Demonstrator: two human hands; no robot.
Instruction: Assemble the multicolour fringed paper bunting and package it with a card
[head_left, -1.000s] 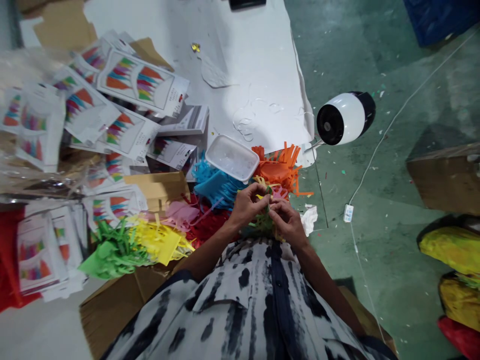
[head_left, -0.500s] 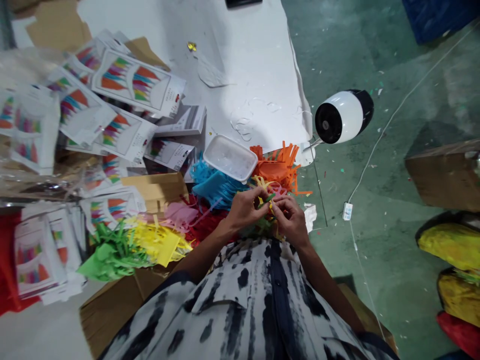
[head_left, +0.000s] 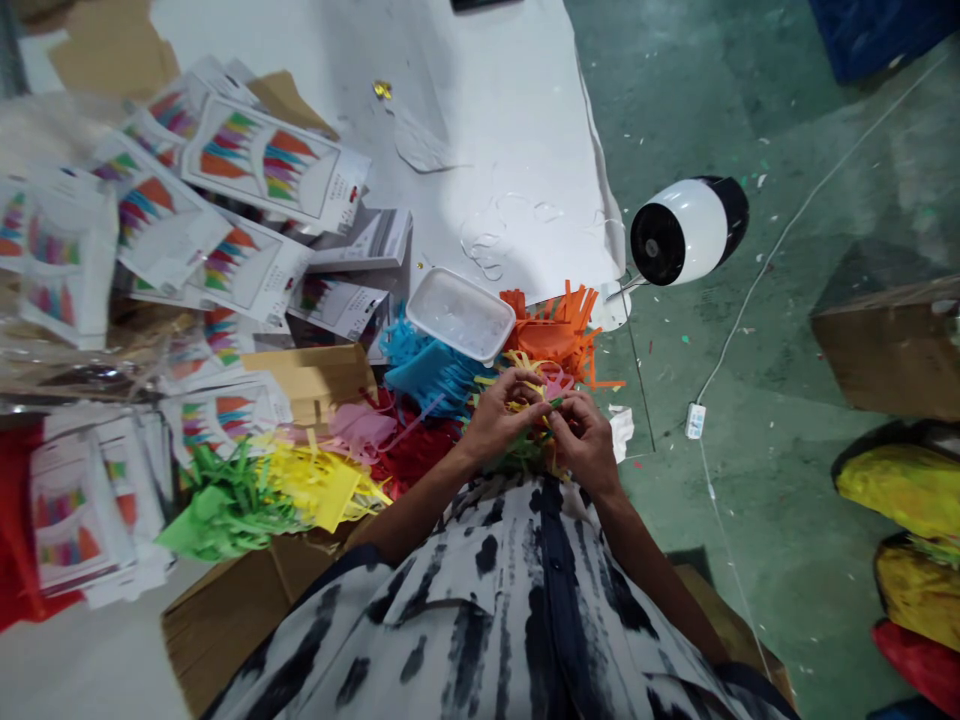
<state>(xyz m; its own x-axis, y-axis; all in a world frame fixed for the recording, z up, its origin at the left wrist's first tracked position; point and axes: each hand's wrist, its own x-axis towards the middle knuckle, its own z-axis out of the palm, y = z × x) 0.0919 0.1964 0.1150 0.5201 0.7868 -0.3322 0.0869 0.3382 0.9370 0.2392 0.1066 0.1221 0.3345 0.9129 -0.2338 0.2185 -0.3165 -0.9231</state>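
Observation:
Close together in front of my body, my left hand (head_left: pixel 501 418) and my right hand (head_left: pixel 585 437) both pinch a small green piece of tissue-paper tassel (head_left: pixel 556 403). Its full shape is hidden by my fingers. Around and below the hands lie yellow, pink and green paper strips. An orange fringed tassel bundle (head_left: pixel 551 335) sits just beyond them. To the left are a blue fringed bundle (head_left: pixel 435 378) and a red one (head_left: pixel 420 455). A white plastic tray (head_left: pixel 461 315) rests on the blue bundle's far edge, holding small clear bits.
Printed card packages (head_left: pixel 262 165) pile up at the left. Green (head_left: pixel 229 510) and yellow (head_left: pixel 322 485) tassels lie near a cardboard box (head_left: pixel 232 610). A white-and-black rounded device (head_left: pixel 690 232) stands right of the white table (head_left: pixel 517 120). A cable (head_left: pixel 780 240) crosses the green floor.
My left hand's fingers have shifted slightly, and the green piece now sits nearer my right fingertips, with less of it showing. The surroundings are unchanged.

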